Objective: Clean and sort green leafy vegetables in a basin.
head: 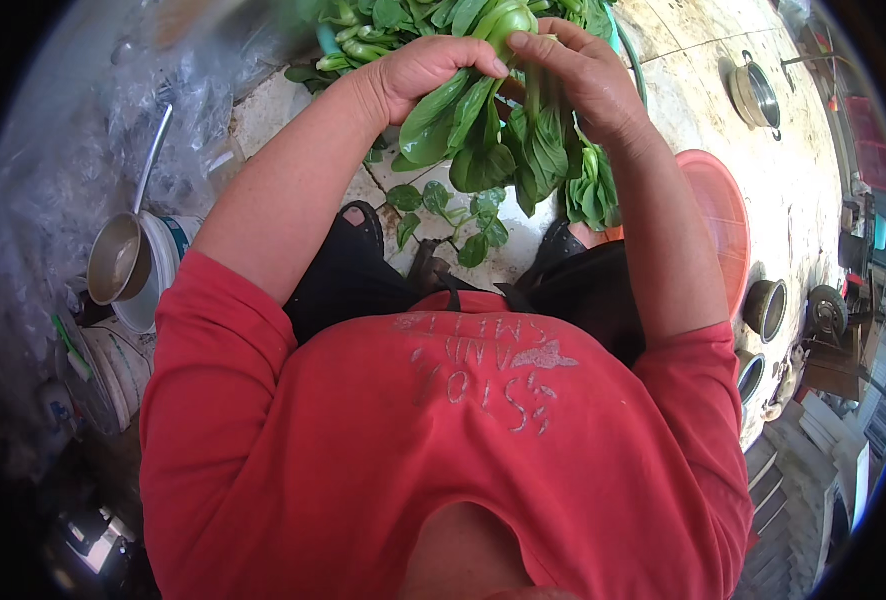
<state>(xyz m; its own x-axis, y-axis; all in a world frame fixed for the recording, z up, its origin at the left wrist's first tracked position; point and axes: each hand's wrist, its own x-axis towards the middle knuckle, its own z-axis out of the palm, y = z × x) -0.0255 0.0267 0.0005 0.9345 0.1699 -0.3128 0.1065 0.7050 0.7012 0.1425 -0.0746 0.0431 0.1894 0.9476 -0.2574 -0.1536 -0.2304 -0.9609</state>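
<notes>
Between my two hands hangs a head of bok choy (480, 142), its pale base up and its dark green leaves down. My left hand (435, 71) grips the leaf stalks just below the base from the left side. My right hand (589, 79) holds it from the right, thumb against the base. Behind them lies a pile of bok choy (364, 45), partly hidden by my hands. More leafy greens (593, 187) hang or lie below my right hand; what bears them is hidden. Loose leaves (473, 217) lie on the tiled floor between my feet.
A red plastic basket (713, 225) stands on the right, near metal pots (765, 311). On the left a long-handled ladle (120, 259) rests on a white bucket (161, 262), with clear plastic sheeting (135, 97) beyond. A two-handled pot (754, 94) sits at the upper right.
</notes>
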